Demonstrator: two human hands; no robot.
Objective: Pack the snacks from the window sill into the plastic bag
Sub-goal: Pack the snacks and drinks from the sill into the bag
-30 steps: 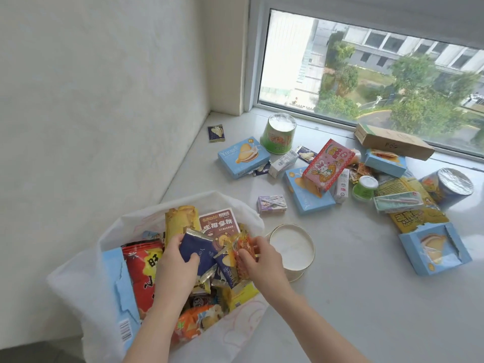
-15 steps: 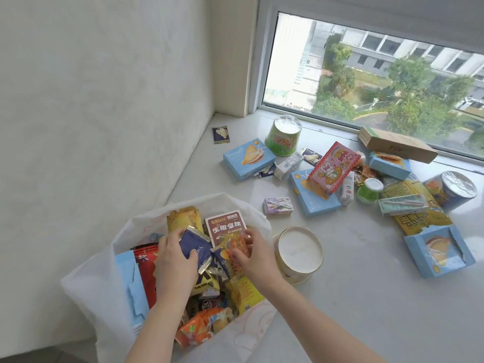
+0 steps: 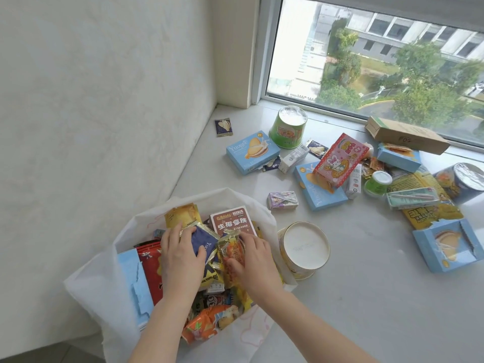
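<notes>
Looks like a home or dorm room, upper floor. Wide pale stone window sill [image 3: 340, 297] set in a corner: textured white plaster wall [image 3: 91, 113] at 9 o'clock, window [image 3: 366, 61] w/ white frame at 1 o'clock. Outside, seen from above: trees, lawn, a road, multi-storey bldg. Sill is strewn w/ household snacks, e.g. blue biscuit box [image 3: 252, 152], green cup [image 3: 288, 131], pink rabbit box [image 3: 340, 159], cardboard carton [image 3: 406, 138]. White plastic bag [image 3: 104, 279] at 7 o'clock, stuffed w/ packets. No shop shelving or office gear.
</notes>
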